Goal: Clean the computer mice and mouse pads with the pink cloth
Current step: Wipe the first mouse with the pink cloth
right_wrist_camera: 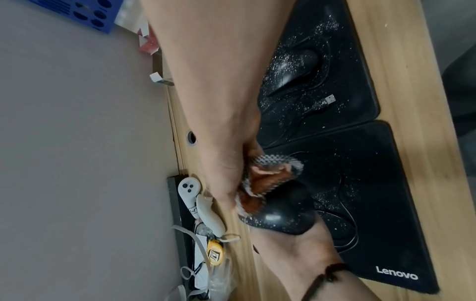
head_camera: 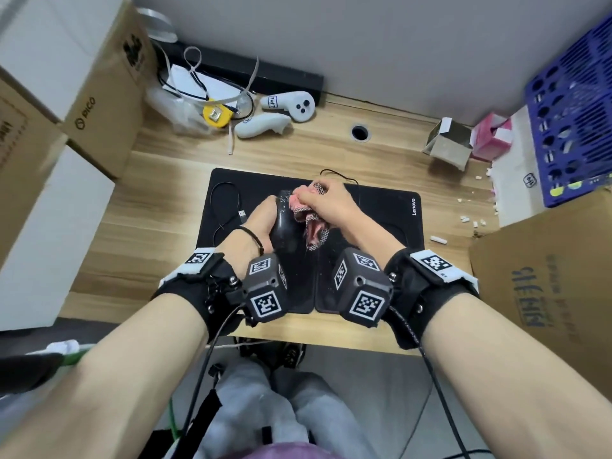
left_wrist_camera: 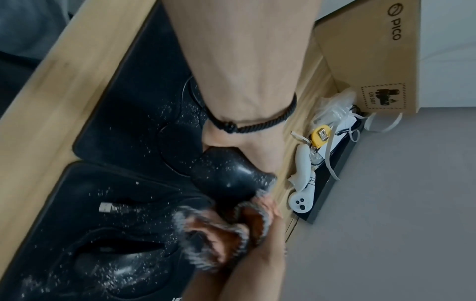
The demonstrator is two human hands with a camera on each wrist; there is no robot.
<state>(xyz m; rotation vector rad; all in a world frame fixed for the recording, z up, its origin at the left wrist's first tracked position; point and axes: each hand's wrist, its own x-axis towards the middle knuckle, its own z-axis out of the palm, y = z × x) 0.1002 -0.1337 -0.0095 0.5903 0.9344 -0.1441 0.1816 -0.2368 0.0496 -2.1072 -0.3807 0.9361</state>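
My left hand (head_camera: 261, 223) grips a black mouse (head_camera: 281, 223) and holds it up above a black Lenovo mouse pad (head_camera: 381, 200). My right hand (head_camera: 328, 200) clutches the bunched pink cloth (head_camera: 309, 210) and presses it against the top front of that mouse. In the left wrist view white specks dot the held mouse (left_wrist_camera: 226, 175), with the cloth (left_wrist_camera: 219, 228) rubbing its far end. A second black mouse (right_wrist_camera: 296, 69), heavily speckled, lies on a neighbouring black pad (right_wrist_camera: 360, 106) beside a loose USB plug (right_wrist_camera: 329, 99). The held mouse's underside is hidden in my palm.
Two white controllers (head_camera: 288, 107) and a yellow tape measure (head_camera: 215, 115) lie at the back of the wooden desk (head_camera: 159, 193). Cardboard boxes (head_camera: 99, 94) stand at the left, another at the right under a blue basket (head_camera: 569, 111). White crumbs (head_camera: 470, 220) are scattered to the right.
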